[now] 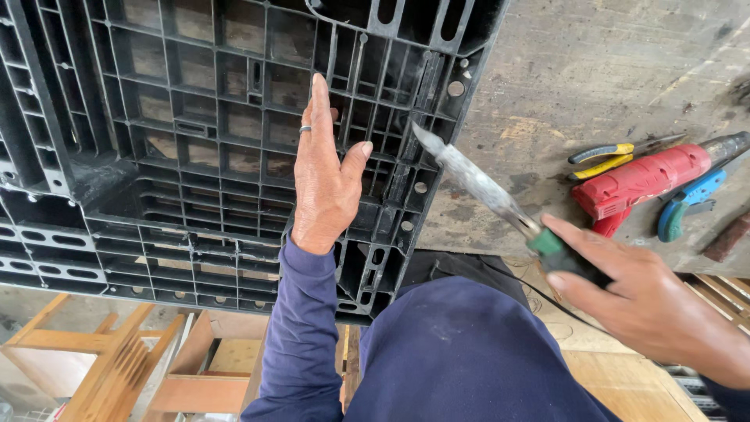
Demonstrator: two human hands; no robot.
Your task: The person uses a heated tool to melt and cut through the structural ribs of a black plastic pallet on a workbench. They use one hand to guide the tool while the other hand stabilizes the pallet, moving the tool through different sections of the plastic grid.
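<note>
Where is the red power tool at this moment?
In the head view, the red power tool lies on the workbench at the far right, beside the yellow-handled pliers, beyond the right hand.

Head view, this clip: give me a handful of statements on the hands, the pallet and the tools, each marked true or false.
1. The left hand lies flat on the black plastic pallet. True.
2. The right hand holds a hammer. False: it holds a tool with a green and black handle and a grey metal blade, its tip at the pallet's edge.
3. A ring sits on a left-hand finger. True.
4. The red power tool lies on the pallet. False: it lies on the worn bench, to the right of the pallet.
5. Yellow-handled pliers lie beside the red power tool. True.
6. The person's sleeves are white. False: the left sleeve is dark blue.
</note>
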